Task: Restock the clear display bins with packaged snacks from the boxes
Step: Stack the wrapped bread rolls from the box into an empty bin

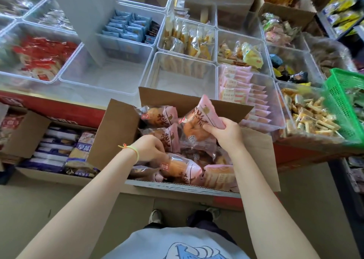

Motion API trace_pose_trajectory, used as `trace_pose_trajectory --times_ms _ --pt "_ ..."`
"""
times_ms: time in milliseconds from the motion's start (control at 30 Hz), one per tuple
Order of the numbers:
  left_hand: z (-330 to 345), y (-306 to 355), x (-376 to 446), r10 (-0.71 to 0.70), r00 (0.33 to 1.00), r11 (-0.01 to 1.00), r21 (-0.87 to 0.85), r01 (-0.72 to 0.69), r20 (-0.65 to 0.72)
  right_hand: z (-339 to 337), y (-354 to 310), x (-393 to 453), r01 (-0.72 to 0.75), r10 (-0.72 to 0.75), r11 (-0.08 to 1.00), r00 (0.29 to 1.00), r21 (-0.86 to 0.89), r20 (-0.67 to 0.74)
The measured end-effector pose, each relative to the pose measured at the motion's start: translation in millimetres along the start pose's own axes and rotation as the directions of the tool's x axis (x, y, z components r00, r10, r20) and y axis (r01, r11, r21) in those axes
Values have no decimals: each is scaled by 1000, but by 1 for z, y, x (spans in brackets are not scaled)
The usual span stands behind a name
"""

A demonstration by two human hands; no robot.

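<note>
An open cardboard box (116, 132) in front of me holds several pink-wrapped bread packs (157, 116). My right hand (226, 134) grips one pink bread pack (199, 120) lifted above the box, tilted. My left hand (151, 148) is down inside the box, fingers curled on another pink pack (183, 168). Beyond the box, a clear bin (177, 85) is nearly empty. To its right, a clear bin (275, 105) holds rows of pink snack packs (236, 83).
A second box (25, 138) at the left holds blue-and-white packets. Other clear bins hold red packs (39, 57), blue packs (126, 28) and yellow breads (189, 40). A green basket (346, 109) leans at the right. A white pillar (84, 18) rises among the bins.
</note>
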State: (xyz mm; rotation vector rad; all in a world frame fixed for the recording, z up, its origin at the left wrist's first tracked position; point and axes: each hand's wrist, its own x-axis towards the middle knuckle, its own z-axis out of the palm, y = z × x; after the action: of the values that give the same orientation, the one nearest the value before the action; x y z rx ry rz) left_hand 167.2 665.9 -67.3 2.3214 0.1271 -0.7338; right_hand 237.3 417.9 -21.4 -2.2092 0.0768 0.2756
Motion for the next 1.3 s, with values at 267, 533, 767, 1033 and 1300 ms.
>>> trace_pose_trajectory --times_ms 267,533,767,1033,1300 --pt "-36 60 -8 152 972 496 -837 -230 -177 -41 -25 -11 -61 -5 844 993 533 121" --pt "-68 135 8 114 870 414 -773 -481 -480 -76 -52 16 104 -191 932 955 346 227" --pt "-105 171 25 160 831 564 -642 -520 -533 -109 -84 71 260 -303 937 937 235 174" --pt "-135 153 60 195 814 625 -570 -533 -547 -87 -101 110 255 -269 952 961 169 69" --pt "-181 73 108 39 786 812 -439 -385 -616 -9 -113 146 104 -81 987 979 118 -188"
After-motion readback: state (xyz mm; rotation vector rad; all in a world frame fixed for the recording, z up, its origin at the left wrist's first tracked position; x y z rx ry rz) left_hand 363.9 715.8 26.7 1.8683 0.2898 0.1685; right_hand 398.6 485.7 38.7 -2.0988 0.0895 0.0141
